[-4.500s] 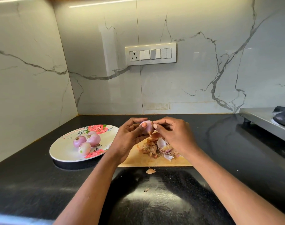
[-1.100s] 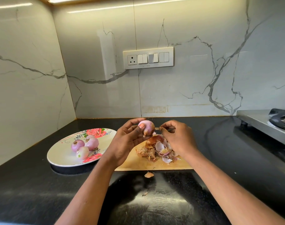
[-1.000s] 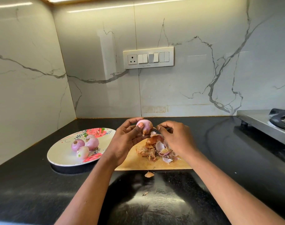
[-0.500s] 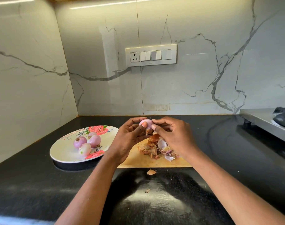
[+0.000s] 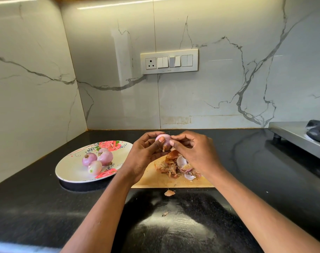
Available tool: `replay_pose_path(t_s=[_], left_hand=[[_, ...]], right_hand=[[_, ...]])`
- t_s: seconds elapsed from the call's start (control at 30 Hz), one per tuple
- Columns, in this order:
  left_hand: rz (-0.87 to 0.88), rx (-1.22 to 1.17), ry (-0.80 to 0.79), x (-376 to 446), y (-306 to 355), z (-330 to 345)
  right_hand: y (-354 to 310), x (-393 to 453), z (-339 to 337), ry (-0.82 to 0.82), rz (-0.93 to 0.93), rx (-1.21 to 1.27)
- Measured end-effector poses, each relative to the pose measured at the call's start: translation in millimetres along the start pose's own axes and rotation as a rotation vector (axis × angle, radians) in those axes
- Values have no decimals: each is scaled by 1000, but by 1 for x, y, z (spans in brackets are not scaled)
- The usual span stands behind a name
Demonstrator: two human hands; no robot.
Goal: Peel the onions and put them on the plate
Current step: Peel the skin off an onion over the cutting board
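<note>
Onion (image 5: 163,140): left hand (image 5: 143,157) is gripping it above the cutting board (image 5: 151,179) so skins fall there, right hand (image 5: 193,152) is pinching its skin, and peeled onions (image 5: 98,159) are waiting near the plate's (image 5: 71,172) centre.

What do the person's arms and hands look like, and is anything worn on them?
Both arms are bare as far as the picture shows: no sleeves, watch or bracelets in view. The left hand and right hand wear no gloves, and I can see no rings on the fingers that show. The nails are short and unpainted. Each forearm runs in from the bottom edge of the head view.
</note>
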State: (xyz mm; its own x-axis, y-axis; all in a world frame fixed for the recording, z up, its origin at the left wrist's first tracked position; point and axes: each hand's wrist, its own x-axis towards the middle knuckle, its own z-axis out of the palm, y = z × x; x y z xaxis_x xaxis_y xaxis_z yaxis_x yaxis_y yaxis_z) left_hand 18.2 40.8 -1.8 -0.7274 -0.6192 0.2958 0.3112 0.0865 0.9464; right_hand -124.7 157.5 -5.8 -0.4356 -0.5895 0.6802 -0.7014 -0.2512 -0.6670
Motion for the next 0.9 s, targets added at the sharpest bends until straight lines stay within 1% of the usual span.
replay_pose_path(t_s=[0.2, 0.4, 0.47, 0.6, 0.7, 0.8, 0.9], left_hand=[[-5, 3, 8, 0, 0, 1], [3, -20, 33, 0, 2, 2], [2, -8, 32, 0, 2, 2], [10, 2, 17, -1, 2, 3], [9, -7, 11, -1, 2, 2], [-2, -8, 12, -1, 3, 2], [-14, -37, -4, 0, 3, 2]], right_hand=[[4, 2, 1, 37, 13, 2], [-3, 1, 0, -46, 19, 34], [-5, 1, 1, -49, 11, 45], [-4, 1, 1, 14, -17, 1], [-4, 1, 1, 21, -27, 2], [-3, 2, 0, 24, 32, 41], [0, 4, -4, 100, 95, 21]])
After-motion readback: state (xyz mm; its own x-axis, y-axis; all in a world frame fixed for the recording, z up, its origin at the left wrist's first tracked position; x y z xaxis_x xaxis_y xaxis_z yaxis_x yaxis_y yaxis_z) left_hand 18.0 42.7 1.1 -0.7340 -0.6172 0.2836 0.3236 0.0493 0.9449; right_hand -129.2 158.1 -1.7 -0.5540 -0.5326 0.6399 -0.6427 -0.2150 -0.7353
